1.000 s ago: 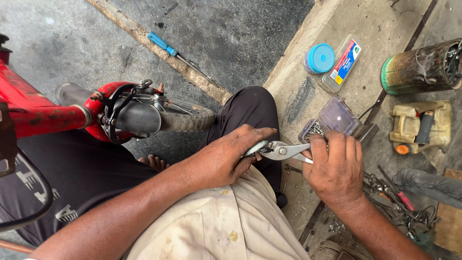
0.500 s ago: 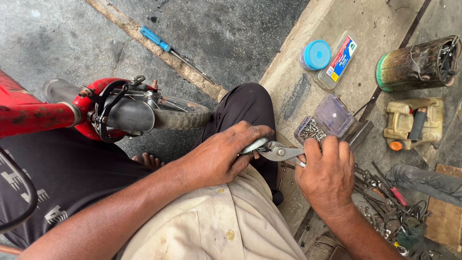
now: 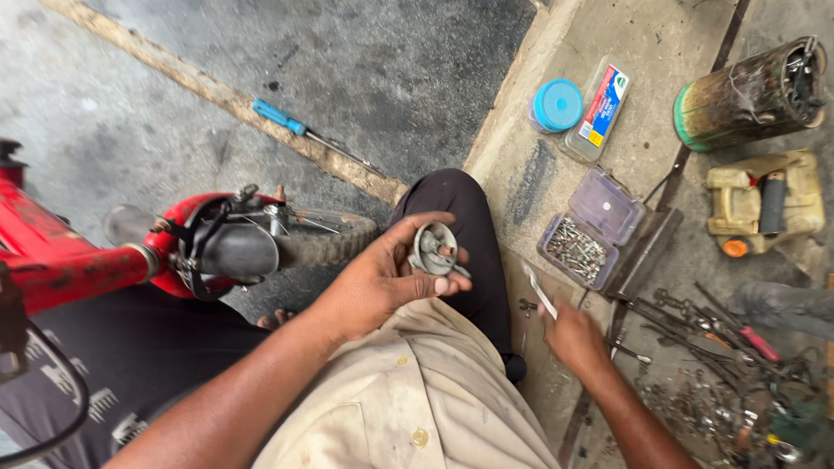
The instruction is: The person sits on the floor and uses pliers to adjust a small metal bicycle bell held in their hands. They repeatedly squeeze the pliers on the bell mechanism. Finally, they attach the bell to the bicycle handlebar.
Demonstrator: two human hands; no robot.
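My left hand (image 3: 378, 282) is raised over my knee and pinches a small round grey metal part (image 3: 433, 249) between thumb and fingers. My right hand (image 3: 573, 337) is low at the concrete ledge (image 3: 521, 187), closed around the end of the pliers (image 3: 539, 293). Their pale handle sticks out towards the box of screws. The pliers' jaws are hidden under my hand.
An open clear box of screws (image 3: 578, 247) lies just beyond my right hand. A blue-lidded tub (image 3: 556, 104) and a flat clear case (image 3: 601, 108) sit further up. Loose tools (image 3: 721, 365) pile at right. A blue-handled screwdriver (image 3: 278, 117) lies on the floor. A red motorbike handlebar (image 3: 204, 247) is at left.
Both hands were together, working the pliers on the part. Now my right hand has dropped to the ledge with the pliers, and my left hand holds the part alone.
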